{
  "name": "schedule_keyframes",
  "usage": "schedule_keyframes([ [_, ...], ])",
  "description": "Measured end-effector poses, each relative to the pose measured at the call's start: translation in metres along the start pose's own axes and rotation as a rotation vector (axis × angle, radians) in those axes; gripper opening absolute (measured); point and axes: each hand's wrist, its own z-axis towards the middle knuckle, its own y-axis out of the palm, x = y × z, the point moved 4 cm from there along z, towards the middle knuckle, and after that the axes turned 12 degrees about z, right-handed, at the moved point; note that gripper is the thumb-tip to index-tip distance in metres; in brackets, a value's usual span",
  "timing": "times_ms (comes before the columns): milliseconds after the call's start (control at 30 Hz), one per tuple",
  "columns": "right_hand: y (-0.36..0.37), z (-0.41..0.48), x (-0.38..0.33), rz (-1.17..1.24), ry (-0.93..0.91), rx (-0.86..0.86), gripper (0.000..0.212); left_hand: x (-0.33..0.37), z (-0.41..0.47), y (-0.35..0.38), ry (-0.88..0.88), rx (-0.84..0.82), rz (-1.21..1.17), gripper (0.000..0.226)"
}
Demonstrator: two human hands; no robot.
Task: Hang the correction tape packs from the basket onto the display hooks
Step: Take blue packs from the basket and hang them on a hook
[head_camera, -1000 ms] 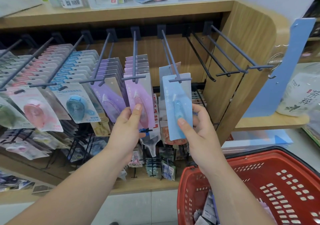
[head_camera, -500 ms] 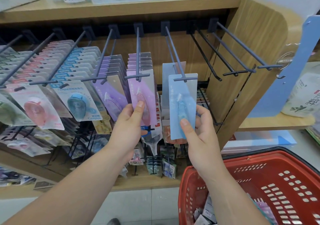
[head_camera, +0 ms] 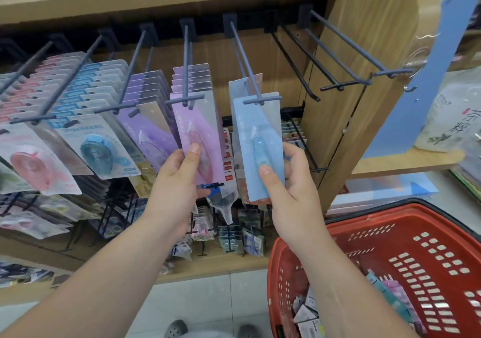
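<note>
Very little has changed over the last second. The wooden shelf unit (head_camera: 364, 38) and the red basket (head_camera: 338, 229), which stands below and to the right of the centre hook (head_camera: 248, 69), keep their places. Only the view has drifted, bringing the loose packs (head_camera: 309, 314) in the basket's bottom into sight.

To the right of the centre hook, the empty hooks (head_camera: 346, 39) still carry nothing. The blue pack (head_camera: 263, 129) hangs at the very tip of the centre hook, just as it did a second ago. A second card hangs behind it, further up the rod. The lilac pack (head_camera: 200, 124) hangs at the tip of the next hook to the left, also unmoved.

The right hand (head_camera: 294, 192) keeps pinching the blue pack's lower half, thumb on the front and fingers (head_camera: 294, 152) curled behind. The left hand (head_camera: 174, 184) grips the lilac pack the same way.

The blue pack seems threaded on, though the crossbar hides its hole. It is probably being steadied or squared up before release, and the basket still holds more packs to hang.
</note>
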Motion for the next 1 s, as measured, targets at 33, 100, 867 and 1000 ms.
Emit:
schedule_keyframes([
  [33, -0.001, -0.001, 0.002, 0.004, -0.002, 0.003, 0.026, -0.001, 0.000, -0.002, -0.003, 0.003, 0.016, 0.034],
  [100, -0.002, -0.003, 0.004, 0.013, -0.010, 0.012, 0.028, -0.004, 0.002, -0.003, -0.031, 0.020, 0.024, 0.056],
  [867, 0.000, -0.004, 0.012, -0.023, -0.034, 0.007, 0.033, -0.008, 0.002, -0.003, 0.002, 0.042, 0.042, 0.036],
  [1000, 0.002, -0.002, 0.014, -0.072, -0.031, 0.002, 0.032, -0.007, 0.002, -0.002, 0.010, 0.039, 0.050, 0.037],
])
